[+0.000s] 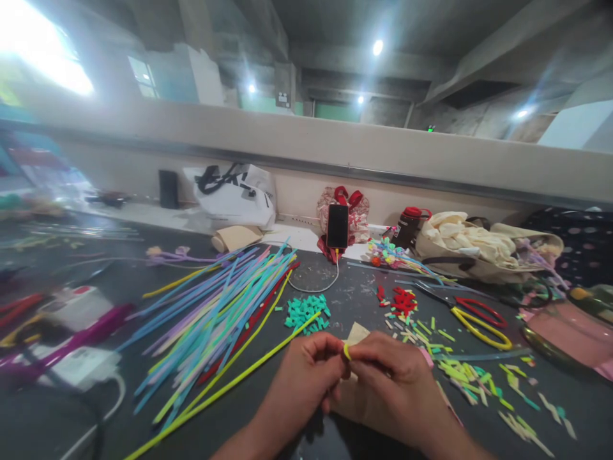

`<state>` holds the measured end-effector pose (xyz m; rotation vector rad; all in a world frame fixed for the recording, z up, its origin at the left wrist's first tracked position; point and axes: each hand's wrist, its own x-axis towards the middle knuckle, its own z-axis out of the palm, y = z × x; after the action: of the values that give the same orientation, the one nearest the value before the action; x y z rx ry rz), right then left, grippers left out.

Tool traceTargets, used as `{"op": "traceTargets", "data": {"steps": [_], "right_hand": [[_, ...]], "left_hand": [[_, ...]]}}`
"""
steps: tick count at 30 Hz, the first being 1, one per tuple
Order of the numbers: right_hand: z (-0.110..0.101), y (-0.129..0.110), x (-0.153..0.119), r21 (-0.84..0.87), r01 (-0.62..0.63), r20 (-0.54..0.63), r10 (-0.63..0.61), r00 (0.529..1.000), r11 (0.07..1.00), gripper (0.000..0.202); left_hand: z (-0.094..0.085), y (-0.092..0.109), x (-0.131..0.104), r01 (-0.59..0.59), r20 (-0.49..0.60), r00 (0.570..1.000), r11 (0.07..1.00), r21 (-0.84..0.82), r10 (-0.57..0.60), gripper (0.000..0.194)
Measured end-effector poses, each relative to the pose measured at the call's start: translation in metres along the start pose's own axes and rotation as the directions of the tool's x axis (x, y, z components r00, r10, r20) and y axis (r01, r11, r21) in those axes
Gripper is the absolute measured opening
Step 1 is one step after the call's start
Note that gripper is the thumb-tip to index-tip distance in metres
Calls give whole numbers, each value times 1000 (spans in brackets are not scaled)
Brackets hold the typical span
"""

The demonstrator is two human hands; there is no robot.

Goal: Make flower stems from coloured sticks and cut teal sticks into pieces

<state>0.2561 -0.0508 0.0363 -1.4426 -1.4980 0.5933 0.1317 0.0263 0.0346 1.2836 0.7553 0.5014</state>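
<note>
My left hand (313,370) and my right hand (395,383) meet at the front middle of the table. The fingertips of both are pinched around a small bent piece of yellow strip (347,351). Most of it is hidden by the fingers. Beneath and behind the hands lies a tan paper-like piece (358,333). Beyond my left hand is a heap of short teal pieces (306,313). One long yellow-green strip (239,378) runs diagonally beside it, next to a bundle of long pastel strips (205,326).
Scissors (479,319) with red and yellow handles lie on the right, near short red pieces (405,300) and scattered yellow-green offcuts (464,377). A phone (338,225) stands propped at the back on a cable. Bags (244,195) and a dark bottle (407,229) line the wall.
</note>
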Motion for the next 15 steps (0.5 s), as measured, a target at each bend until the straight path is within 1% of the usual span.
{"op": "traceTargets", "data": {"steps": [1,2,4,6,8,9,11,13,15], "right_hand": [[0,2,1,-144,108,24,-105,994,984,14],[0,3,1,-264,193,62,-183,981,945,14],[0,8,1,-425,298,125,-271,954,855,12],[0,12,1,-514,364,165,-327,931,777,12],[-1,14,1,-547,414,197,-369,908,728,14],[-2,13,1,-543,422,199,-378,904,726,15],[-4,9,2,-497,399,181,-358,916,771,13],[-5,4,4,-403,325,137,-295,946,855,11],[-5,-1,7,-270,202,81,-187,979,942,12]], "left_hand": [[0,0,-1,4,2,1000,1000,-4,-4,5],[-1,1,-1,13,17,1000,999,-32,-12,5],[-4,0,-2,34,78,997,988,-148,-22,8],[-6,-2,-2,60,152,988,958,-280,-17,11],[-9,-5,-1,83,206,979,930,-357,-9,16],[-9,-6,-1,95,221,975,923,-374,-10,17],[-9,-9,0,110,231,973,918,-381,-21,19],[-8,-11,0,110,202,979,924,-366,-36,21],[-6,-13,1,88,153,988,935,-345,-37,22]]}}
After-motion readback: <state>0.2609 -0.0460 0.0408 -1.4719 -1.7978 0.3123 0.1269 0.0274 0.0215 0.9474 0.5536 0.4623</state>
